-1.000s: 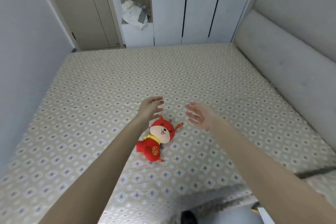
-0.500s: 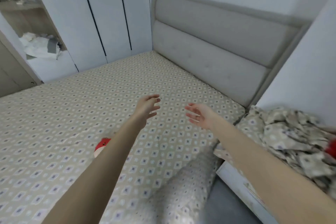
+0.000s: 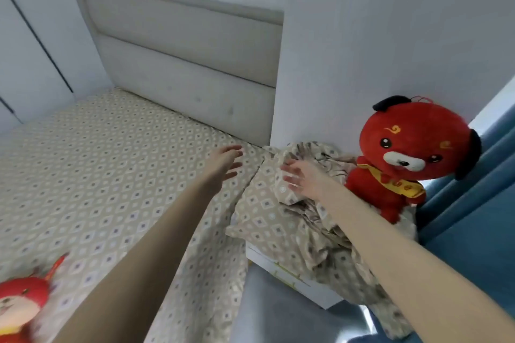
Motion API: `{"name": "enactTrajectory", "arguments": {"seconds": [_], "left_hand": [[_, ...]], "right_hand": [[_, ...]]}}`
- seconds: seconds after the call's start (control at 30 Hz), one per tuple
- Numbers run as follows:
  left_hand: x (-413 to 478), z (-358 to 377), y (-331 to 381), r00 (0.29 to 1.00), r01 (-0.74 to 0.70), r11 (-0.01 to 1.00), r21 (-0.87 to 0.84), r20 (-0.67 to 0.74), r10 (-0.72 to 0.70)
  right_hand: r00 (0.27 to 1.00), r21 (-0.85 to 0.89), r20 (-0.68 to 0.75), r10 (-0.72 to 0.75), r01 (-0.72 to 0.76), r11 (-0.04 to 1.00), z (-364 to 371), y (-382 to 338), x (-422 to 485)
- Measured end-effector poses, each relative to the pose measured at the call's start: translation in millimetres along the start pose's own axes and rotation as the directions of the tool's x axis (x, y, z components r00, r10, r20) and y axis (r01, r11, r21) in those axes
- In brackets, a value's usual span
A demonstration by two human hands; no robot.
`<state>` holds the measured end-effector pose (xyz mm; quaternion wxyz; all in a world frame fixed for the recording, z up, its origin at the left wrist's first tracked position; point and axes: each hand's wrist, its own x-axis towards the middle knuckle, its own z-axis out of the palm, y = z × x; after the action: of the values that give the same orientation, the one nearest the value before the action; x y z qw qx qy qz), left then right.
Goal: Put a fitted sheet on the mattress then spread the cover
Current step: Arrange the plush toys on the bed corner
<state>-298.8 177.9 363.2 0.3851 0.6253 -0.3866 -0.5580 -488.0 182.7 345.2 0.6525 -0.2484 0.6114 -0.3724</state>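
Observation:
A beige diamond-patterned fitted sheet point(image 3: 97, 170) lies stretched over the mattress up to the grey headboard point(image 3: 184, 64). A crumpled cover point(image 3: 301, 228) in the same pattern is heaped on a white bedside cabinet point(image 3: 292, 278) to the right of the bed. My left hand point(image 3: 224, 161) hovers with straight fingers over the mattress corner by the headboard. My right hand point(image 3: 302, 177) reaches with spread fingers over the top of the crumpled cover; whether it touches the cloth is unclear. Neither hand holds anything.
A large red plush dog point(image 3: 412, 156) sits against the wall on the cabinet, right behind the cover. A small red plush toy point(image 3: 19, 306) lies on the sheet at the lower left. Blue curtains point(image 3: 479, 203) hang at the right. White wardrobe doors point(image 3: 28, 44) stand beyond the bed.
My view has swung right from the bed's middle to the bedside cabinet. Both hands have moved with it, from over the small plush toy to the heaped cover.

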Motion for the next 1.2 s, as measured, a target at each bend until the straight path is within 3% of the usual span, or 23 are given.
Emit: {"name": "enactTrajectory", "arguments": {"seconds": [0.3, 0.4, 0.47, 0.53, 0.67, 0.77, 0.83, 0.93, 1.07, 1.13, 1.2], "left_hand": [[41.8, 147.8, 19.3, 0.990, 0.008, 0.995, 0.100, 0.140, -0.022], [56.4, 180.2, 22.2, 0.985, -0.012, 0.991, 0.131, 0.170, -0.011], [68.0, 201.0, 27.1, 0.976, -0.038, 0.988, 0.149, 0.217, 0.005], [76.7, 219.0, 36.7, 0.964, -0.059, 0.988, 0.142, 0.264, 0.020], [91.9, 265.0, 66.4, 0.919, -0.083, 0.986, 0.145, 0.393, 0.019], [101.6, 297.2, 82.7, 0.854, -0.049, 0.980, 0.191, 0.517, -0.058], [107.3, 318.8, 89.2, 0.798, -0.008, 0.976, 0.220, 0.589, -0.126], [111.5, 335.2, 90.5, 0.789, 0.031, 0.976, 0.215, 0.595, -0.156], [123.4, 344.6, 85.8, 0.753, 0.101, 0.967, 0.233, 0.618, -0.227], [121.9, 344.1, 86.2, 0.749, 0.112, 0.966, 0.231, 0.619, -0.235], [119.7, 343.8, 88.6, 0.758, 0.106, 0.968, 0.228, 0.612, -0.227]], "right_hand": [[0.987, 0.010, -0.160, -0.003, 0.005, 1.000, -133.1, -27.8, 28.4], [0.940, -0.159, -0.261, -0.222, 0.185, 0.970, -153.0, -35.5, 28.6], [0.840, -0.318, -0.307, -0.448, 0.353, 0.880, -166.3, -47.5, 30.6], [0.675, -0.485, -0.356, -0.646, 0.458, 0.745, -181.1, -64.5, 30.4], [0.380, -0.697, -0.390, -0.839, 0.474, 0.539, -215.7, -101.8, 19.2], [0.275, -0.759, -0.489, -0.828, 0.332, 0.560, -244.5, -107.1, 19.8], [0.237, -0.739, -0.601, -0.763, 0.201, 0.644, -264.9, -102.7, 22.8], [0.313, -0.594, -0.743, -0.591, 0.097, 0.799, -284.9, -92.6, 24.4], [0.554, -0.175, -0.768, -0.321, 0.300, 0.938, -292.5, -81.5, 33.6], [0.597, -0.066, -0.756, -0.268, 0.338, 0.939, -289.1, -80.3, 37.1], [0.587, -0.039, -0.767, -0.259, 0.359, 0.932, -284.9, -82.3, 37.3]]}}
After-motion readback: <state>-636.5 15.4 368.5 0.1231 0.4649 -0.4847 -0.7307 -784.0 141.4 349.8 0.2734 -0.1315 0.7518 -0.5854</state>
